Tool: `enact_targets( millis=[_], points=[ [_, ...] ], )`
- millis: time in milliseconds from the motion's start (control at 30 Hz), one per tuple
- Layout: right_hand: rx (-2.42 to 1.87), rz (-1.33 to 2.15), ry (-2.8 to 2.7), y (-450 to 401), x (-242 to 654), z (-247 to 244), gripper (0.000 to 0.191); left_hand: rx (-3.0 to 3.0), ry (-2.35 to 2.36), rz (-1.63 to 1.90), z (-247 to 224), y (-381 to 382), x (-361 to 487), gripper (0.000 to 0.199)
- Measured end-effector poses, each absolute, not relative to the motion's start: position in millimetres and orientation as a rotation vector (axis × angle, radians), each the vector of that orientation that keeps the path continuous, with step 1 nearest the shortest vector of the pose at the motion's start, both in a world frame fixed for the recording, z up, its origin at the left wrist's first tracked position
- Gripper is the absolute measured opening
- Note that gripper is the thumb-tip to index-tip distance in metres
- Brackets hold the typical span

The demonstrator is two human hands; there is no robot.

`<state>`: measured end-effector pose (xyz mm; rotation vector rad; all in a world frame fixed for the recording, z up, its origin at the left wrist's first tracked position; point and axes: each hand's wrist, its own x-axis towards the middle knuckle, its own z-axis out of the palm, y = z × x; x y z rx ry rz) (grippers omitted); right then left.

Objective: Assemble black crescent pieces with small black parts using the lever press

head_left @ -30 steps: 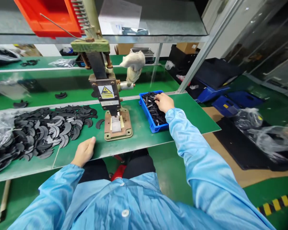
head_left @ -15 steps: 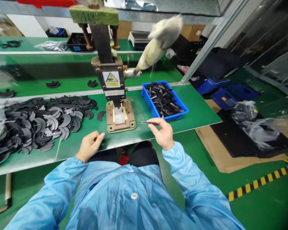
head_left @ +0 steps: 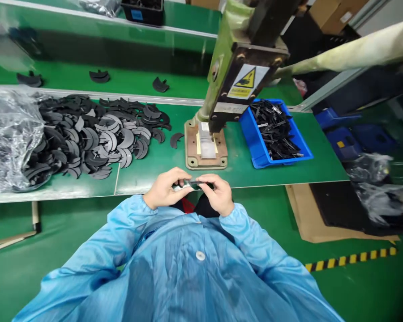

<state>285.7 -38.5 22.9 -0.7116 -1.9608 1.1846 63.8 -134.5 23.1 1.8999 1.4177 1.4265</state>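
The person's blue smock (head_left: 174, 268), with a white button (head_left: 200, 256), fills the near side; just beyond it, at the near edge of the green worktop (head_left: 147, 179), the left hand (head_left: 164, 190) and right hand (head_left: 218, 194) meet over a slim dark part (head_left: 197, 183); the left thumb and fingers pinch its left end, the right thumb and forefinger its right end, and the grip hides much of its shape.

Past the hands, slightly right, stands the press base (head_left: 206, 164), bolted-looking and brown, with a pale block (head_left: 208, 149) on it; the press head (head_left: 238, 85) slants above, bearing a yellow warning label (head_left: 247, 82), and its cloth-wrapped lever (head_left: 349, 51) reaches off to the right.

To the left spreads a heap of dark crescent pieces (head_left: 97, 138), a clear plastic bag (head_left: 10, 138) at its left end; one loose crescent (head_left: 176, 140) lies between heap and base; right of the press sits a blue bin (head_left: 260, 150) full of slim black parts (head_left: 275, 129).

Farther off, three crescents (head_left: 99, 76) lie apart on the green surface behind the rail; a black tray (head_left: 143, 13) stands beyond them.
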Motion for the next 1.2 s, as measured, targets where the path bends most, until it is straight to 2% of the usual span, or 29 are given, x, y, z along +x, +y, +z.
enact_targets(
  millis=[400,600,667,800,900,1067,1200],
  points=[
    [-0.804,1.128,-2.052,-43.0,257.5,28.6,0.015,1.787,1.338,1.607,25.4,-139.6,56.9,0.023],
    [-0.791,1.039,-2.081,-40.9,255.8,45.4,0.016,1.723,1.428,1.656,24.2,-136.9,56.9,0.006],
    [-0.816,0.946,-2.035,-31.9,265.8,58.7,0.014,1.654,1.511,1.662,24.9,-135.3,56.5,0.007],
    [-0.843,0.617,-1.785,7.7,295.1,116.2,0.013,1.574,1.654,1.625,36.9,-122.4,51.7,0.015],
    [-0.62,0.257,-1.484,40.8,307.2,189.6,0.029,1.625,1.794,1.562,51.6,-94.2,45.7,0.019],
    [-0.289,0.377,-1.476,60.4,300.1,303.9,0.046,1.898,1.971,1.257,63.7,-26.3,40.5,0.023],
    [-0.181,0.476,-1.6,59.4,291.0,331.5,0.057,2.101,2.01,0.941,64.0,2.4,43.4,0.027]
  ],
)
